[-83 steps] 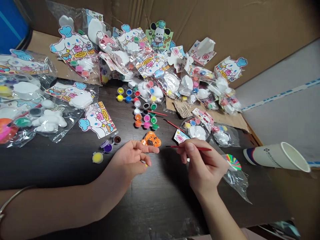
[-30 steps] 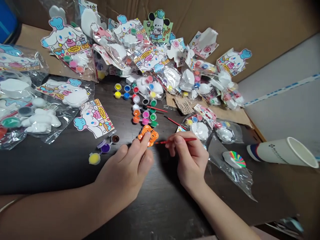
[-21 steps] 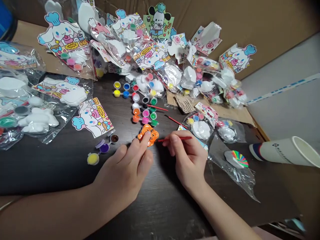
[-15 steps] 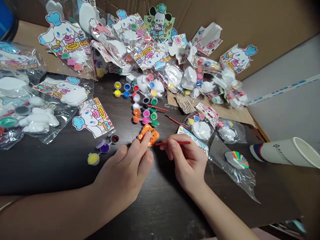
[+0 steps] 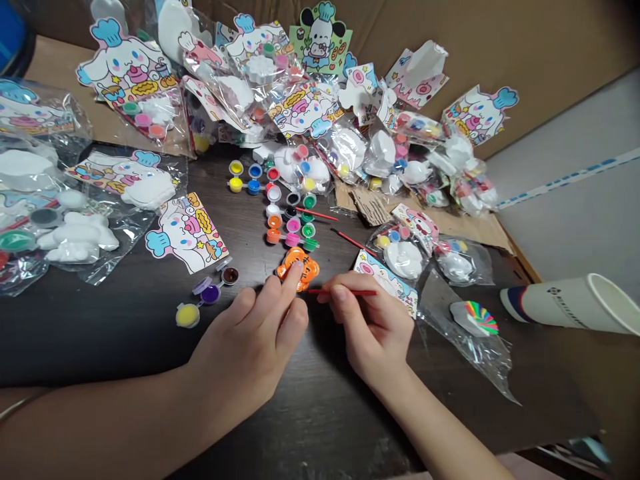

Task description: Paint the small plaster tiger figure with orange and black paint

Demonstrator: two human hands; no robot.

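Head camera: hands (image 5: 253, 340) press orange figurine (image 5: 307, 268), grip red paintbrush (image 5: 365, 293).

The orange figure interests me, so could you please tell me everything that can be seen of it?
The orange figure is small, with a rounded, lobed outline, a glossy surface that looks painted, and black markings. It lies on the dark table, just nearer than the paint pots. The left hand rests a finger on it, hiding part. The right hand holds a red brush with its tip at the near edge; whether they touch is unclear.
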